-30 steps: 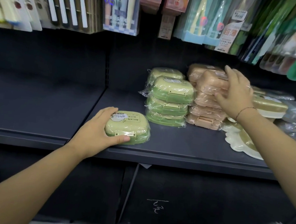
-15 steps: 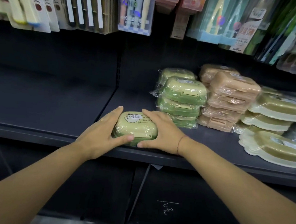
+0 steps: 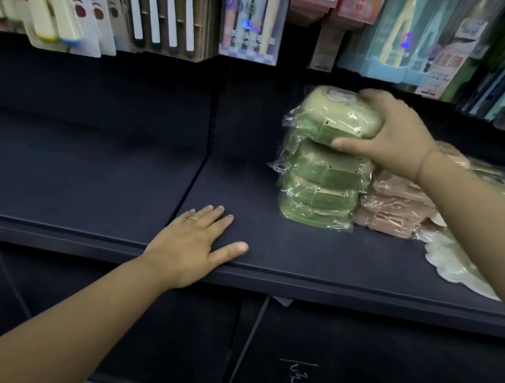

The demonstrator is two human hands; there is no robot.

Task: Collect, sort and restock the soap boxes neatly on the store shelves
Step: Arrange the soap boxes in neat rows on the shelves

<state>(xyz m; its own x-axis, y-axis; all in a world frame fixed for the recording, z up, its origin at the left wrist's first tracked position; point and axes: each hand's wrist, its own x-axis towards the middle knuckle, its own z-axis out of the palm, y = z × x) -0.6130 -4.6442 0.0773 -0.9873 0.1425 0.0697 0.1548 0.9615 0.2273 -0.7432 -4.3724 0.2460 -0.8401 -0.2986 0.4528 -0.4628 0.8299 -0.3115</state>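
My right hand grips a green plastic-wrapped soap box and holds it on top of the stack of green soap boxes on the dark shelf. My left hand lies flat and empty on the shelf near its front edge, left of the stack, fingers spread. A stack of pink soap boxes stands right of the green stack, partly hidden by my right forearm.
Cream and olive scalloped soap dishes lie at the right of the shelf. Packs of toothbrushes and other carded goods hang above the shelf. A vertical divider splits the back panel; a lower dark shelf panel sits beneath.
The green soap box left the shelf front: my right hand carried it up onto the green stack. My left hand let go and now rests flat on the shelf.
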